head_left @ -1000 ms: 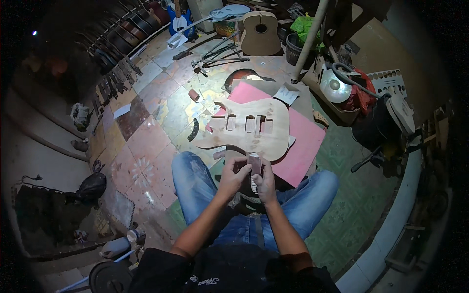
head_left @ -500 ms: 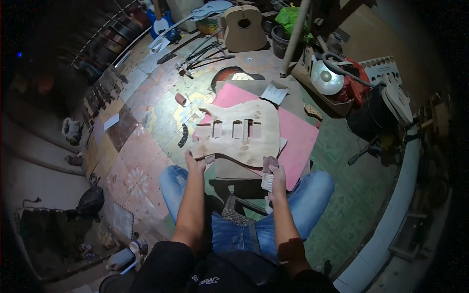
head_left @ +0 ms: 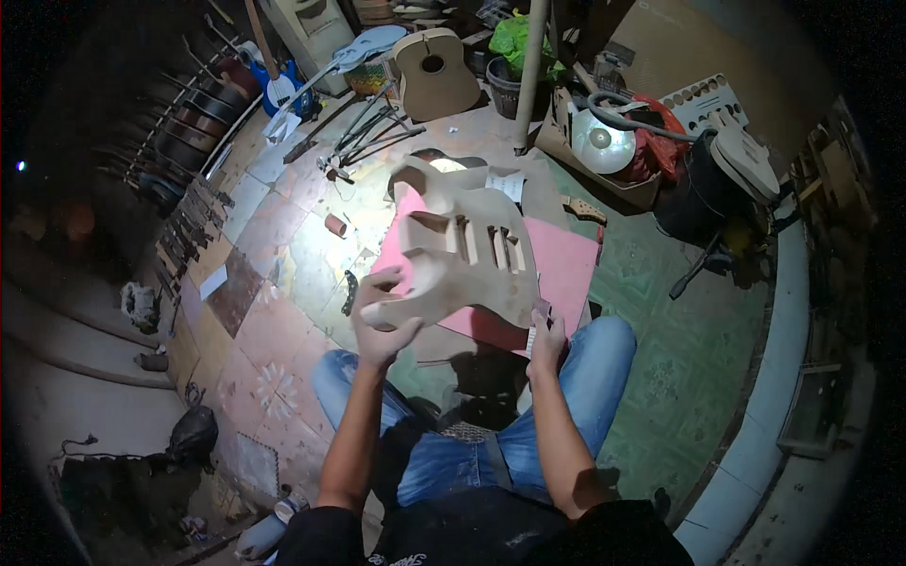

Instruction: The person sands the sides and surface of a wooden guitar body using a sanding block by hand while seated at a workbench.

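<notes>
A bare wooden electric guitar body (head_left: pixel 462 291), with pickup and neck cavities cut in its face, is raised and tilted in front of me. My left hand (head_left: pixel 385 330) is closed round its near-left horn. At the body's near-right edge, my right hand (head_left: pixel 547 347) is closed on a white-bristled brush (head_left: pixel 531 338), mostly covered by the fingers. A brownish piece that looks like sandpaper (head_left: pixel 542 308) sticks up from the same hand. Whether the right hand also supports the body, I cannot tell. Below lies a pink sheet (head_left: pixel 571 264).
A small sandpaper roll (head_left: pixel 335 225) and a dark curved piece (head_left: pixel 350 292) lie left on the tiles. A guitar headstock (head_left: pixel 585 210) is at the right. Farther off are a metal stand (head_left: pixel 363 132), an acoustic guitar body (head_left: pixel 434 85), a pole (head_left: pixel 530 85) and a full cardboard box (head_left: pixel 613 181).
The guitar body has gone from lying flat to raised and tilted. My left hand has moved up onto its horn; the right hand, still with the brush, has shifted slightly right.
</notes>
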A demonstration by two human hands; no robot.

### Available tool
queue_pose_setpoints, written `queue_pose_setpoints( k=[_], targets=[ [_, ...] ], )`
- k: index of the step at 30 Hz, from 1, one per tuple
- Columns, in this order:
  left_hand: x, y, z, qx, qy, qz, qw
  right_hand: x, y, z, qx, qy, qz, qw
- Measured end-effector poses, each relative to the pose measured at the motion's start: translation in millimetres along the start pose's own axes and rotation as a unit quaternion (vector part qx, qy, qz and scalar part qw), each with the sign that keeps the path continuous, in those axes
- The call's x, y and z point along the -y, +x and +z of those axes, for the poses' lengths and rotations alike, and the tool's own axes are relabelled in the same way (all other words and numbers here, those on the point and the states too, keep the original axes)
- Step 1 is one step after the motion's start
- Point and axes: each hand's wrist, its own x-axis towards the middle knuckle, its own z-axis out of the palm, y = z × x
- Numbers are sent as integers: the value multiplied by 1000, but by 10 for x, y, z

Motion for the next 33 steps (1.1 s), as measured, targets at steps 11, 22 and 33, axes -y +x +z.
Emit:
queue_pose_setpoints(
  k=[11, 22, 33],
  targets=[
    [-794, 667, 858, -271, -178, 56, 944, 726, -596, -32, -20, -52, -272, 961],
    [-741, 288, 296, -62, -45, 144, 987, 1081, -62, 477, -46, -258, -455, 851],
    [-455, -212, 393, -251, -19, 128, 959, 1450, -137, 848, -24, -268, -577, 771]
  ],
)
